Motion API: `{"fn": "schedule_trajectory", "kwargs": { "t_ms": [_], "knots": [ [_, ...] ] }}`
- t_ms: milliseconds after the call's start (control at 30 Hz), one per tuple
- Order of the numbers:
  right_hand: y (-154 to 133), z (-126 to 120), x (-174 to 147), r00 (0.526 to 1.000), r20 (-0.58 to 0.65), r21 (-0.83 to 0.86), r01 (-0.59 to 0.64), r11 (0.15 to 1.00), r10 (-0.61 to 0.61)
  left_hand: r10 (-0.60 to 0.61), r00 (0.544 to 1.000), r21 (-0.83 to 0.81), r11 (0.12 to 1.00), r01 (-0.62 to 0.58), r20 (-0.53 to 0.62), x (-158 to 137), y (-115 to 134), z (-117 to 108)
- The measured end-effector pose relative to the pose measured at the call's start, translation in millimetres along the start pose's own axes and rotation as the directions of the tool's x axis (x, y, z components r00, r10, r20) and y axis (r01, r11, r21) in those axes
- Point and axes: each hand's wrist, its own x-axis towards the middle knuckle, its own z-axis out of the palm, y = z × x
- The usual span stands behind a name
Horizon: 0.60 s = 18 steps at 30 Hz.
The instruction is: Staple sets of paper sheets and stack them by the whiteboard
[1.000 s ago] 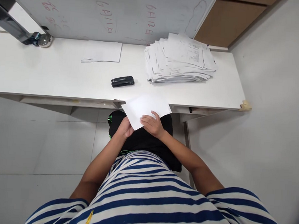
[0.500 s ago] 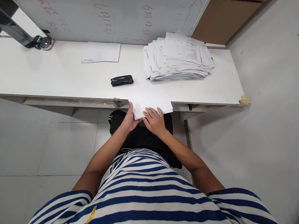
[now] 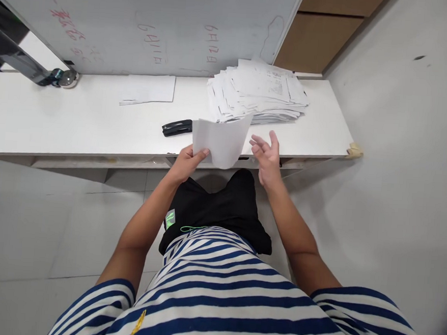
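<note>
My left hand [image 3: 186, 162] pinches the lower left corner of a white sheet of paper [image 3: 221, 139], which stands lifted and curved above the front edge of the white desk [image 3: 77, 121]. My right hand [image 3: 266, 154] hovers just right of the sheet, fingers spread, holding nothing. A black stapler [image 3: 177, 127] lies on the desk just left of the sheet. Behind the sheet sits a thick, untidy stack of printed papers [image 3: 256, 90].
A thin set of white sheets [image 3: 148, 90] lies at the desk's back, under a whiteboard [image 3: 161, 20] with red writing. A metal arm with a round base [image 3: 63, 77] stands at the back left. A wall closes the right side; tiled floor lies to the left.
The sheet was held low by both hands at the desk edge. Now my left hand has raised it upright and my right hand has let go and opened to the right.
</note>
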Motion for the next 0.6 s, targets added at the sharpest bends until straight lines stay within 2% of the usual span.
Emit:
{"fn": "schedule_trajectory", "kwargs": {
  "t_ms": [67, 133, 200, 267, 400, 500, 600],
  "knots": [
    [-23.2, 1.5, 16.8, 0.997, 0.053, -0.013, 0.060, 0.998, -0.059, 0.102, 0.994, 0.040, 0.994, -0.100, -0.042, 11.3, 15.9, 0.2],
    [-42.1, 3.7, 37.4, 0.992, 0.032, -0.061, 0.122, 0.991, -0.121, 0.196, 0.977, 0.079, 0.979, -0.189, -0.088, 22.3, 26.9, 0.4],
    [-54.3, 6.2, 59.2, 0.984, 0.006, -0.114, 0.179, 0.977, -0.179, 0.246, 0.963, 0.104, 0.966, -0.235, -0.108, 32.4, 32.1, -1.3],
    [-59.8, 9.4, 77.8, 0.978, 0.056, -0.107, 0.207, 0.972, -0.202, 0.258, 0.958, 0.117, 0.963, -0.245, -0.123, 41.1, 31.4, -6.0],
    [-52.8, 19.0, 89.6, 0.965, 0.224, -0.020, 0.147, 0.989, -0.139, 0.258, 0.957, 0.138, 0.961, -0.240, -0.132, 50.9, 16.0, -21.9],
    [-37.3, 27.9, 77.9, 0.974, 0.190, -0.074, 0.137, 0.988, -0.121, 0.268, 0.959, 0.190, 0.950, -0.246, -0.096, 51.0, 2.6, -32.1],
    [-24.1, 35.4, 66.7, 0.988, 0.127, -0.093, 0.097, 0.991, -0.084, 0.210, 0.969, 0.231, 0.957, -0.176, -0.133, 49.3, 0.2, -35.7]
  ]
}}
